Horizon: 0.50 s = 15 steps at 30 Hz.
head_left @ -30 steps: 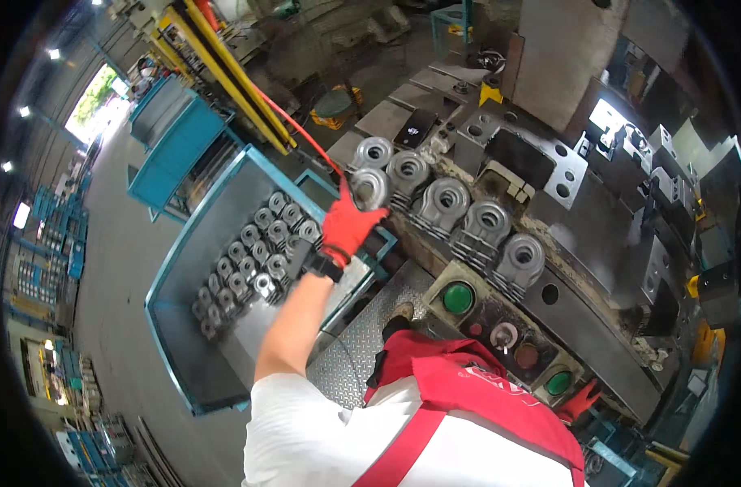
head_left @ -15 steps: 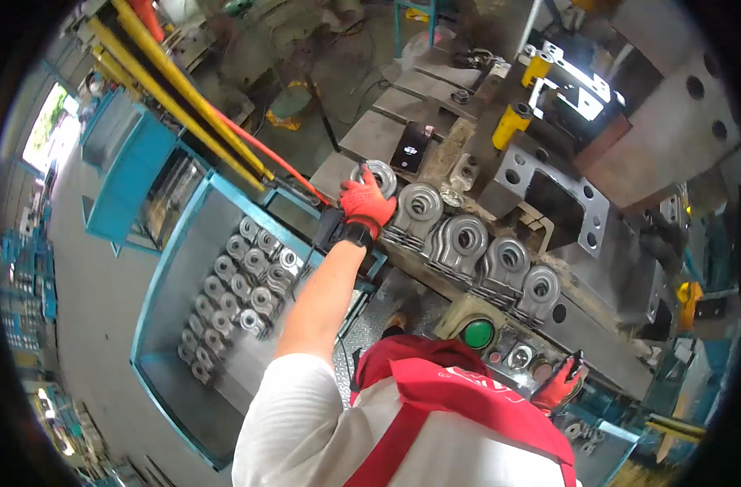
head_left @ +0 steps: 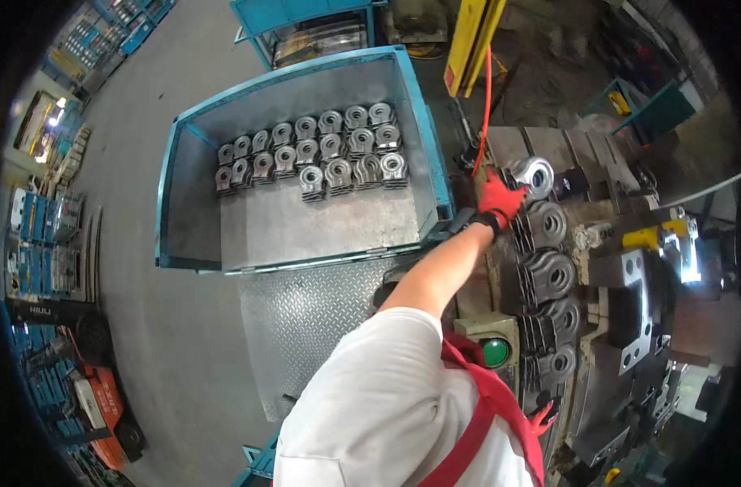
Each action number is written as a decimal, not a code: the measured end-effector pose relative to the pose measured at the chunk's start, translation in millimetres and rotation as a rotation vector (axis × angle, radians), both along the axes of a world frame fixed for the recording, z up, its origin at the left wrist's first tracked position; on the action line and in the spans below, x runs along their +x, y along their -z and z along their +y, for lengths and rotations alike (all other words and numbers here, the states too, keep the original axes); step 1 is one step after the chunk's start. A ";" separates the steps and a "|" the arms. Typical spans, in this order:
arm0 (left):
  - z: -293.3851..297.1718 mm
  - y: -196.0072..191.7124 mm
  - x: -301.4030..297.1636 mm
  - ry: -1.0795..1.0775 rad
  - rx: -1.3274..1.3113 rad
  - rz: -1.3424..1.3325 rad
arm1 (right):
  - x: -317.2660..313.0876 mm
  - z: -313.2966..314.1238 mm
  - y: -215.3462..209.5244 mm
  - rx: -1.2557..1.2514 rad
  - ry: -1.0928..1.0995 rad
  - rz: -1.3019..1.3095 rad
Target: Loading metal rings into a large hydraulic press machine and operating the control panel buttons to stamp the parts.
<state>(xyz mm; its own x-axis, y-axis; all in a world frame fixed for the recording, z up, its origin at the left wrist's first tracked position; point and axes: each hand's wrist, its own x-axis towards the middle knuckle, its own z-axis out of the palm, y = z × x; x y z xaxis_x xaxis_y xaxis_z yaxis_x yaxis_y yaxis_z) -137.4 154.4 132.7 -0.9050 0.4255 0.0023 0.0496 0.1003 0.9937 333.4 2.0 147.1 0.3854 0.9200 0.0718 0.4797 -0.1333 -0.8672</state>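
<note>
My left hand (head_left: 500, 201), in a red glove with a black wrist band, is closed on the side of the farthest stack of ring-ended stamped metal parts (head_left: 537, 178). This stack rests at the far end of a row on the machine bed. Nearer in the row stand more stacks of the same parts (head_left: 550, 274). My right hand (head_left: 542, 418), also red-gloved, is beside the nearest stack (head_left: 558, 365). Its fingers look spread, and my body hides much of it.
A blue-rimmed metal bin (head_left: 166, 219) at the left holds rows of similar stacked parts (head_left: 330, 154). Between bin and machine lies a tread-plate floor (head_left: 305, 316). A control box with a green button (head_left: 495, 351) stands beside the row. Yellow posts (head_left: 472, 45) and an orange hose (head_left: 487, 105) rise beyond.
My view has swung left, bringing the whole bin into sight. My left hand stays at the farthest stack, which now looks tilted. The right hand remains at the row's near end.
</note>
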 end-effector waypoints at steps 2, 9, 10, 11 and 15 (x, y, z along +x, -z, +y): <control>20.6 46.2 -11.8 0.005 0.316 -0.110 | -12.3 2.5 -9.5 -0.056 -0.009 0.038; 29.3 28.5 -22.8 0.081 0.294 -0.167 | -48.2 -21.5 -10.4 0.020 0.033 0.270; 35.7 30.7 -22.4 0.116 0.307 -0.255 | -55.0 -26.2 -8.2 0.012 0.050 0.348; 38.9 29.1 -23.8 0.196 0.390 -0.501 | -64.1 -30.4 -11.5 -0.018 0.064 0.302; 65.3 64.4 -30.4 0.211 0.406 -0.506 | -63.3 -41.5 6.5 -0.127 0.040 0.366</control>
